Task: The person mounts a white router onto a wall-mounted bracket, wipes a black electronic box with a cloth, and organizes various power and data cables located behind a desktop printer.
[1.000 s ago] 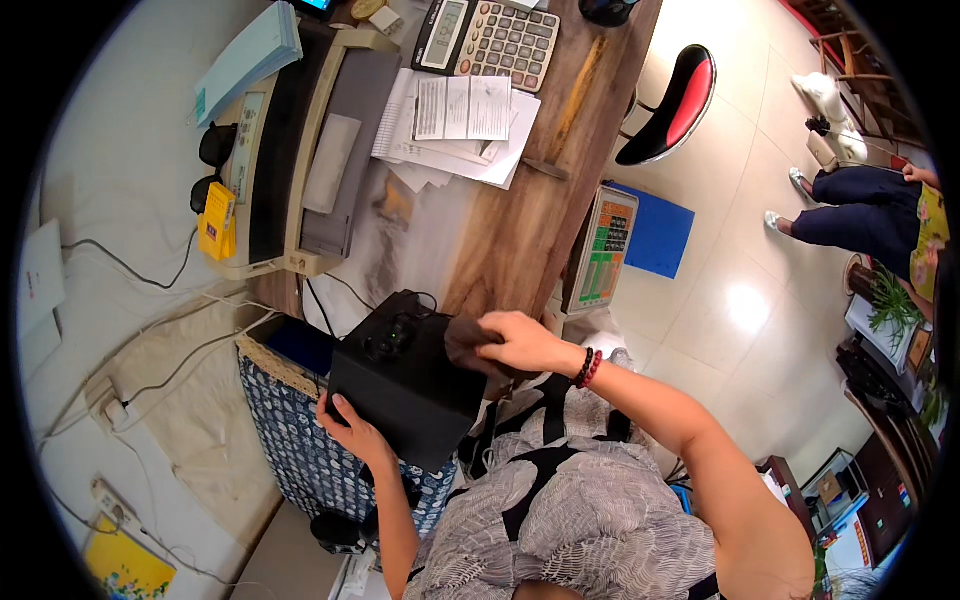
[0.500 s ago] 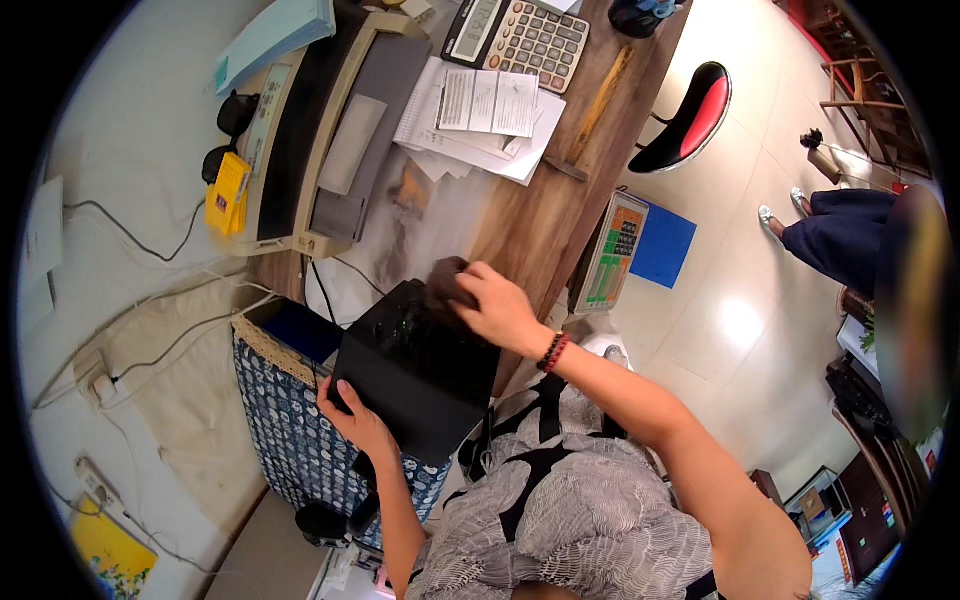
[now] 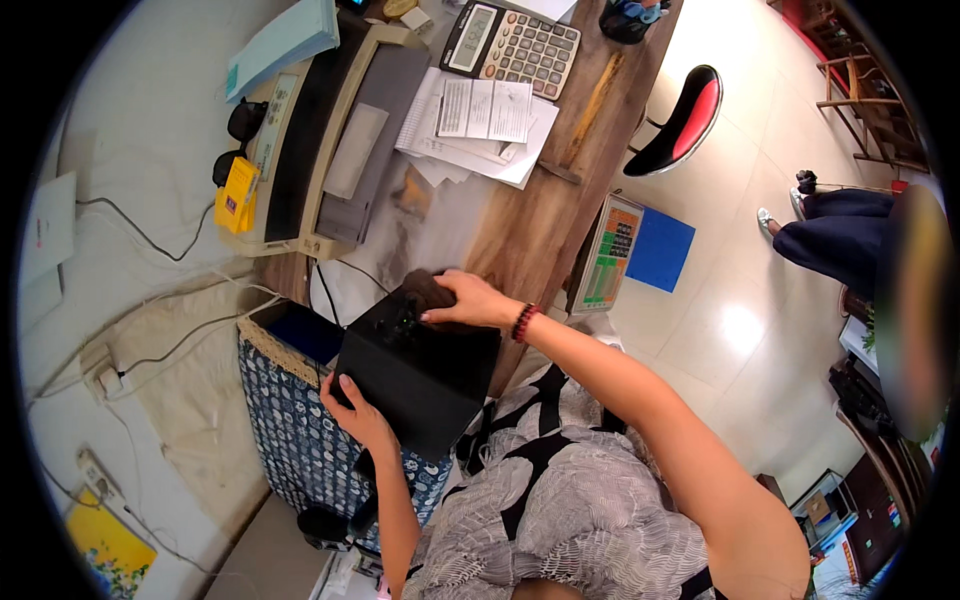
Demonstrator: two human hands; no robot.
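In front of me is a black, flat-faced box-like object point(image 3: 410, 395) with a glossy, darker upper part and a tiny green light; its exact kind I cannot tell. My left hand point(image 3: 360, 418) grips its left edge, thumb on the face and fingers along the side. Bunched in my right hand point(image 3: 475, 302) is a dark brown cloth point(image 3: 426, 289), pressed against the object's far edge. A red and black bead bracelet circles my right wrist. Beneath the object lies blue patterned fabric point(image 3: 275, 410), partly covered by it.
A beige printer point(image 3: 325, 180) stands at the far left, with cables point(image 3: 150, 245) running along the wall. Papers point(image 3: 485, 115), a calculator point(image 3: 525, 48), a hammer point(image 3: 590, 115) and a pen cup point(image 3: 628, 20) sit on the wooden desk point(image 3: 520, 220). A weighing scale point(image 3: 608, 255) is beside it. A person point(image 3: 835, 225) is at right.
My right hand has moved left with the brown cloth, toward the black object's far corner. My left hand keeps its hold. The view has shifted slightly.
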